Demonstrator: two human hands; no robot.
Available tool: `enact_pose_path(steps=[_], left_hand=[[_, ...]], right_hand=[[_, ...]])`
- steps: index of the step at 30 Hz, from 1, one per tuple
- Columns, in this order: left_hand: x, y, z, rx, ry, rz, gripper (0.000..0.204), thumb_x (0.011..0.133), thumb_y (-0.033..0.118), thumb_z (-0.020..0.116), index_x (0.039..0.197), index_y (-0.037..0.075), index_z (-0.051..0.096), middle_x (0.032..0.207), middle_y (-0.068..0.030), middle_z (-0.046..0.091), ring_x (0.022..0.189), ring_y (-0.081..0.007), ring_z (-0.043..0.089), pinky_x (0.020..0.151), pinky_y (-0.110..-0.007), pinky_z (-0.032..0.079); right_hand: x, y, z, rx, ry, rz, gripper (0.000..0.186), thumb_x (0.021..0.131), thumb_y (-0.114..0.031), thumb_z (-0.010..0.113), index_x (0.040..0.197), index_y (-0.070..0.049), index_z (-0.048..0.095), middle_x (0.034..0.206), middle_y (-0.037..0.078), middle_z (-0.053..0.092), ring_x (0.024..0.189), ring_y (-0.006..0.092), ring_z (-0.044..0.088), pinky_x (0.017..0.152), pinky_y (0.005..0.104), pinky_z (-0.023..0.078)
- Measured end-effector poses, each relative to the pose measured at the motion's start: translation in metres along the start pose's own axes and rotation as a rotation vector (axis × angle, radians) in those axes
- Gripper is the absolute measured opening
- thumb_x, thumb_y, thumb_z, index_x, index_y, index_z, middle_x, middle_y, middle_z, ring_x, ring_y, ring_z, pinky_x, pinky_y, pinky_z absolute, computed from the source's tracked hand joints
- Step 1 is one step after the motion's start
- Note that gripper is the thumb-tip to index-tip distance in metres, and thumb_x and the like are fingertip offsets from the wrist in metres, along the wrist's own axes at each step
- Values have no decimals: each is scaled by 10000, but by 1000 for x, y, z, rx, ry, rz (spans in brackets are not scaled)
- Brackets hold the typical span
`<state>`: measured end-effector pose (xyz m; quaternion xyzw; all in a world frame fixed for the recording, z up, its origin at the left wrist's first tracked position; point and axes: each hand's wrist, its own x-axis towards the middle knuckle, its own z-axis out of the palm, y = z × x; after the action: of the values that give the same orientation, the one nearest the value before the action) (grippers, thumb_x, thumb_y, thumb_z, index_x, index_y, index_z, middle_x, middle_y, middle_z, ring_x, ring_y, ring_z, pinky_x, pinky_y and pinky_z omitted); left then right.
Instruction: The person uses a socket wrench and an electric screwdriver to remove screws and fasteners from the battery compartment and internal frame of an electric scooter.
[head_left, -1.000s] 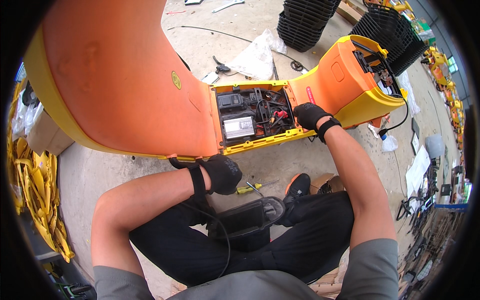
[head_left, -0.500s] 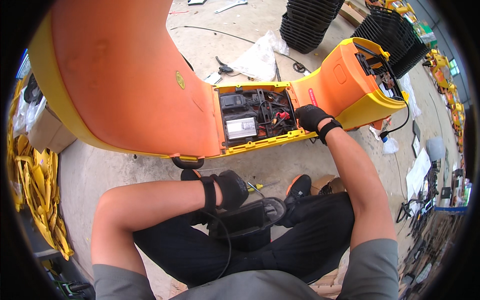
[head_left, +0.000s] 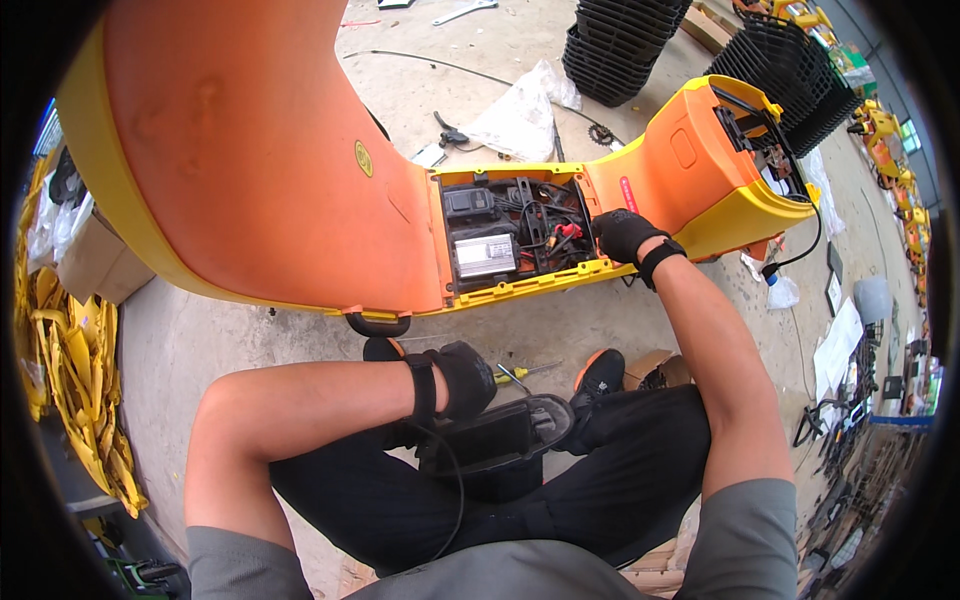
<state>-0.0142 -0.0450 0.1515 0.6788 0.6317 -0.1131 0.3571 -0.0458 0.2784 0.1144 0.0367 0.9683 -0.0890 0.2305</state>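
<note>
A large orange and yellow plastic vehicle body [head_left: 270,170] lies on its side on the concrete. Its open compartment [head_left: 515,235] shows a silver box, a black box and tangled wires with a red connector. My right hand [head_left: 625,235], in a black glove, rests at the compartment's right edge, touching the wires there. My left hand [head_left: 460,378], also gloved, hangs over my lap above a black flat part [head_left: 500,440] with a thin black cable running from it. It is closed loosely; I cannot tell if it grips anything.
A screwdriver with a yellow-green handle [head_left: 515,375] lies on the floor by my shoe. Stacked black baskets [head_left: 640,40] stand at the back, near white plastic bags [head_left: 520,115]. Yellow plastic parts [head_left: 60,370] pile up at the left. More clutter lines the right side.
My left hand has dropped from the underside of the body toward my lap. The right hand stays at the compartment's edge.
</note>
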Motion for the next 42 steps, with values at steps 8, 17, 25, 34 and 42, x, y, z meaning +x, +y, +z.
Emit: enact_pose_path(steps=[8, 17, 25, 34, 42], left_hand=[[5, -4, 0, 17, -22, -38, 231, 720, 280, 643, 760, 62, 709, 713, -129, 668, 705, -314, 670, 616, -418, 526], [4, -3, -7, 36, -49, -103, 245, 715, 288, 629, 763, 61, 708, 721, -127, 670, 718, -312, 666, 627, -416, 522], [2, -7, -7, 16, -1, -107, 231, 694, 258, 614, 754, 56, 709, 728, -133, 671, 717, -316, 662, 642, -425, 523], [4, -12, -6, 2, 34, -88, 236, 699, 271, 607, 734, 57, 702, 736, -136, 664, 738, -313, 653, 667, -428, 513], [0, -12, -12, -19, -15, -110, 278, 746, 326, 615, 816, 61, 663, 830, -114, 642, 832, -301, 615, 730, -435, 467]], right_hand=[[1, 1, 1, -46, 11, -10, 169, 769, -62, 543, 858, -64, 687, 781, 157, 673, 690, 259, 674, 647, 362, 528], [2, 4, 4, -94, 23, -30, 158, 766, -81, 556, 852, -75, 688, 770, 160, 671, 691, 269, 671, 658, 374, 519], [2, 0, 4, -63, 1, -9, 137, 755, -76, 568, 838, -66, 677, 750, 151, 666, 686, 273, 669, 659, 381, 516], [5, 12, 13, -101, 95, -77, 126, 774, -154, 579, 803, -88, 681, 810, 159, 673, 796, 324, 659, 720, 423, 511], [3, -1, 6, -34, 72, -17, 184, 741, -123, 594, 865, -27, 690, 907, 204, 669, 887, 356, 651, 784, 433, 516]])
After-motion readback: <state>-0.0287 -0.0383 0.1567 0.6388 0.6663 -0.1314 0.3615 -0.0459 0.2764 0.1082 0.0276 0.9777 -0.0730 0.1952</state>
